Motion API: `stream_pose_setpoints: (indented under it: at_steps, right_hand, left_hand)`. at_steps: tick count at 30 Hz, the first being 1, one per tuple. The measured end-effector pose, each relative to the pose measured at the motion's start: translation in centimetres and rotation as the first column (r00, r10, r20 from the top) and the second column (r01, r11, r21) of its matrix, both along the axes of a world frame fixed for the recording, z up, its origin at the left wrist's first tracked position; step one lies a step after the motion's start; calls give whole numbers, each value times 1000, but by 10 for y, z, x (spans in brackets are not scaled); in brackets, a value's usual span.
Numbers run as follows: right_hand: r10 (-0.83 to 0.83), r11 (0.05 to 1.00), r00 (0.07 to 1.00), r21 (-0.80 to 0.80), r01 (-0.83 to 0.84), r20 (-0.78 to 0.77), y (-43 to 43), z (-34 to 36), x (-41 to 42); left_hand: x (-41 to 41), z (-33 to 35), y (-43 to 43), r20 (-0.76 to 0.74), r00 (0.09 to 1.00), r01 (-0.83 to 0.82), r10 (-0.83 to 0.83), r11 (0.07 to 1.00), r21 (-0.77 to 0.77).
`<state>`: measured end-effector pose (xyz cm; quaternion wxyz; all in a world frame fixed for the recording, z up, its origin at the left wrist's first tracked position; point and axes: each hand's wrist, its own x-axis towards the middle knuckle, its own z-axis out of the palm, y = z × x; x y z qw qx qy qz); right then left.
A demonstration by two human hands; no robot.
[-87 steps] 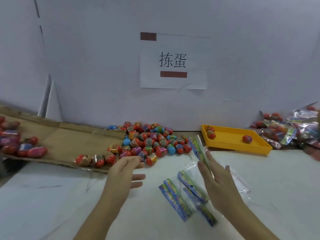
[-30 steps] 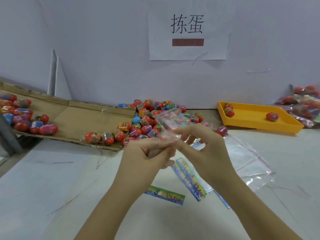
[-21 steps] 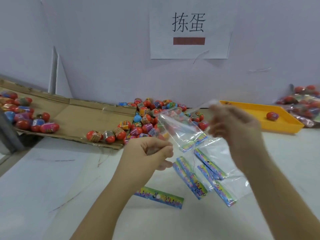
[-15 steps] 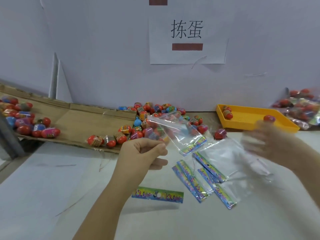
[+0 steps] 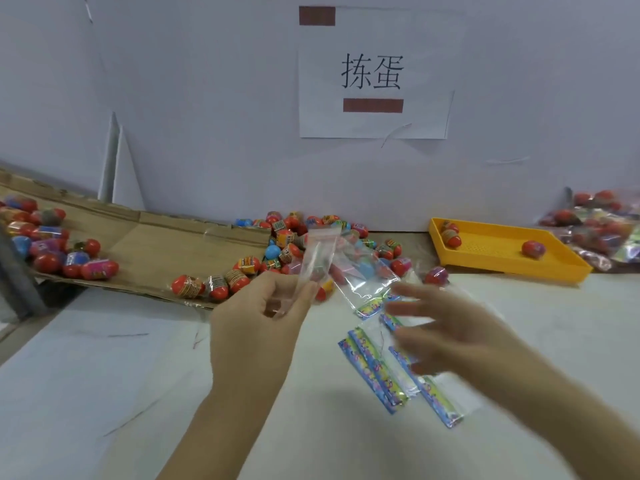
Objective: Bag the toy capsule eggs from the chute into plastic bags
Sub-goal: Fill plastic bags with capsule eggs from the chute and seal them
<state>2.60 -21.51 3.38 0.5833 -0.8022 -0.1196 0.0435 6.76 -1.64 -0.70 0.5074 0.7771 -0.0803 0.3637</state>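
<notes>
1. Head view: a sloped brown cardboard chute (image 5: 166, 247) carries glossy, oval toy capsule eggs (image 5: 294, 237), mostly red with printed bands and a few blue, which are piled at its lower end on the white table (image 5: 104, 375).
2. The left hand (image 5: 256, 327) is curled, with thumb and fingertips pinching a thin, clear, crinkled plastic bag (image 5: 360, 278). One edge of the bag stands up in front of the egg pile, and its colourful printed header strip hangs low on the right.
3. The right hand (image 5: 450, 327) is motion-blurred. Its fingers are spread and straight, gripping nothing, just beside the held bag's header.
4. Under the right hand, a few flat bags (image 5: 377, 372) with the same bright strips lie on the table.
5. The egg pile sits just beyond the left hand's fingertips, and a loose egg (image 5: 436, 275) lies beyond the right hand.
6. A yellow perforated plastic tray (image 5: 502, 258) holds three eggs, and filled bags (image 5: 602, 226) are heaped to its right.
7. Half a second ago the right hand was out near the tray; it has since swung back toward the left hand, which keeps its pinch on the bag.
</notes>
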Motion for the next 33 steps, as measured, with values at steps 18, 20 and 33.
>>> stream_pose_setpoints:
  at_steps: [18,20,33]
  right_hand:
    - [101,521,945,-826,216,311,75,-65,136]
    - [85,541,904,-781,312,420,77,-69,135]
    - [-341,896,721,441,55,603,48,-12,65]
  left_hand:
    - [31,-5,37,-176,979,-60,-102,683,-728]
    - [31,-6,36,-175,976,-31,-127,721,-692]
    - [16,-13,4,-275,948,101,-162,970,-223]
